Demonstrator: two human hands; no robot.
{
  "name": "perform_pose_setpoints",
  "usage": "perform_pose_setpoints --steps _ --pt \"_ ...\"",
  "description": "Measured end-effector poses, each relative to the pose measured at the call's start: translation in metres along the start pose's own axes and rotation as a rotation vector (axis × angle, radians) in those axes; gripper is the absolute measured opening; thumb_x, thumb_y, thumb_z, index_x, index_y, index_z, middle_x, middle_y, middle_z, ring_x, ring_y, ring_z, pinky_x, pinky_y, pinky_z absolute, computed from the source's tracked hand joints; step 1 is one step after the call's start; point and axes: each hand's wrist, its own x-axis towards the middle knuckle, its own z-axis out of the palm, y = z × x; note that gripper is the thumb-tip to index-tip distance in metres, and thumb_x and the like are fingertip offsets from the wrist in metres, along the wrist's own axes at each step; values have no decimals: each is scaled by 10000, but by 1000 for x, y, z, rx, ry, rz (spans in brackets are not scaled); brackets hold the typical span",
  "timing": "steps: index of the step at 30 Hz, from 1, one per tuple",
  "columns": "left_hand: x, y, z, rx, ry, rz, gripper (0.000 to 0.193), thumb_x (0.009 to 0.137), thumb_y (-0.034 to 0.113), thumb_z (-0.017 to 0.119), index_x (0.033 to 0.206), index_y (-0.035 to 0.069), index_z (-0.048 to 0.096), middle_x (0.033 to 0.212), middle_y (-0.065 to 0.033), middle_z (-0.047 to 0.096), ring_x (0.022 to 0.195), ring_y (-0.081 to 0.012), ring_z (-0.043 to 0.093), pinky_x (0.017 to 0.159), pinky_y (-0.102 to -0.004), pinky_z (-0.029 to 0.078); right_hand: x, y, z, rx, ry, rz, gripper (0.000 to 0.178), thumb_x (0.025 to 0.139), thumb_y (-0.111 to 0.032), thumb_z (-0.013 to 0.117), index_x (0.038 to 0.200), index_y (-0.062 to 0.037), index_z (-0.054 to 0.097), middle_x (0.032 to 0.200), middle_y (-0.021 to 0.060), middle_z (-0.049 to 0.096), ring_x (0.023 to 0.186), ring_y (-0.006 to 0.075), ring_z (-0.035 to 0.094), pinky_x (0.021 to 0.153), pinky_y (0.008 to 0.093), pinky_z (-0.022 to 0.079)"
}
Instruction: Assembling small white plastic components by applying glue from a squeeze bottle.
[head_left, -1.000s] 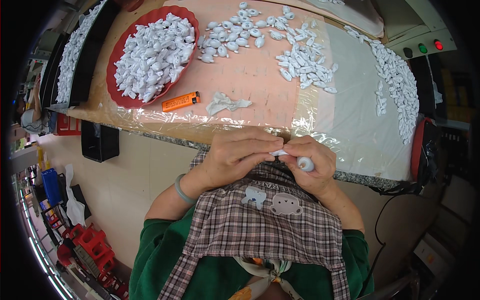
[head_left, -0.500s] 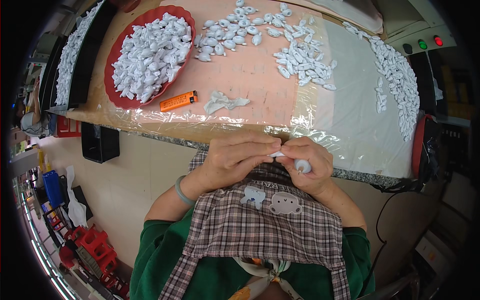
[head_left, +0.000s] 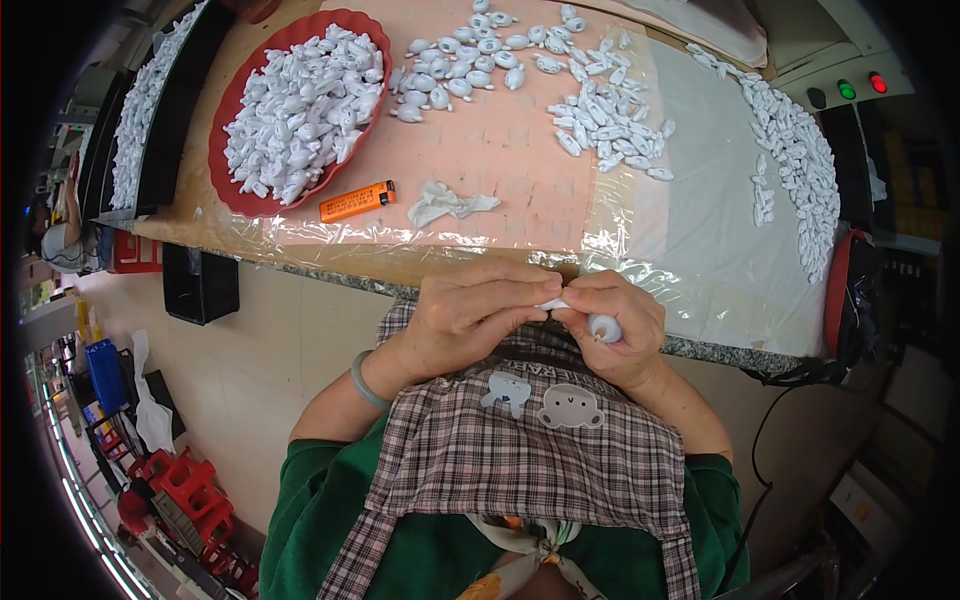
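My left hand (head_left: 480, 308) and my right hand (head_left: 622, 318) meet just off the table's front edge, fingertips nearly touching. Pinched between them is a small white piece (head_left: 552, 304), mostly covered by the fingers. The left fingers are closed on it. Curled in my right hand is also a small whitish bottle (head_left: 604, 328) with a thin tip that points toward me; its other end is hidden in the palm. Beyond the hands lie a crumpled white tissue (head_left: 450, 203) and an orange lighter (head_left: 357, 202).
A red scalloped bowl (head_left: 222, 190) heaped with small white figures stands at the left. More white pieces lie in groups, at the back (head_left: 465, 65), centre right (head_left: 615, 125) and far right (head_left: 800, 160). A black tray (head_left: 165, 150) stands far left; clear plastic film (head_left: 660, 290) covers the table's front.
Both hands stay in place over the white piece. The bottle in my right hand has tipped very slightly, and a little more of the white piece shows between the fingertips.
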Motion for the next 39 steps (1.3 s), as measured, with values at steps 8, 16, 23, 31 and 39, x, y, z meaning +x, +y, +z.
perform_pose_setpoints --steps 8,16,23,31,39 --pt "3 1 -3 -4 23 -19 290 708 -37 731 993 1 696 1002 -141 687 908 -239 680 771 -296 567 9 4 -5 1 -41 -49 218 720 5 766 890 -19 630 766 120 657 647 205 646 556 267 503" --pt "4 -4 -10 -113 30 -119 242 767 -32 696 1007 -11 677 1013 -142 668 912 -238 672 763 -296 561 25 5 -6 -79 -90 -105 308 701 -8 772 978 -5 636 747 102 651 631 201 639 556 274 496" --pt "3 1 -20 -890 197 -571 334 870 19 616 1196 -32 561 1049 -132 636 899 -236 669 827 -321 550 19 10 -21 -21 -27 87 316 718 25 749 1006 23 618 738 92 620 635 147 589 580 236 455" --pt "4 -10 -34 -1189 237 -702 298 918 121 561 1187 -5 580 982 -156 659 773 -180 653 725 -278 550 17 11 -19 -11 -24 194 246 750 19 717 977 20 622 768 86 626 670 138 593 635 242 466" --pt "12 -3 -71 -963 389 -517 344 884 106 602 1203 -16 570 970 -143 658 748 -156 637 699 -255 517 19 9 -21 -48 -36 260 225 755 -11 721 957 13 625 787 92 636 689 148 585 657 258 467"
